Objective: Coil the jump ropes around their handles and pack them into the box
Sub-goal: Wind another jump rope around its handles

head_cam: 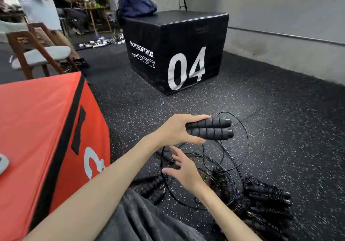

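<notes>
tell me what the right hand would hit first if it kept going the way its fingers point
Probably the loose black rope loops just ahead of the right hand, with a floor handle behind them; depth is unclear from this single view.

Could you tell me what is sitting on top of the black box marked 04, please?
A dark blue bag sits on the far left corner of the black box. Whatever lies behind the bag is hidden.

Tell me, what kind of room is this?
Probably a gym. The floor is speckled black rubber floor, there are soft jump boxes, a black plyo box and a red plyo box, and jump ropes.
</notes>
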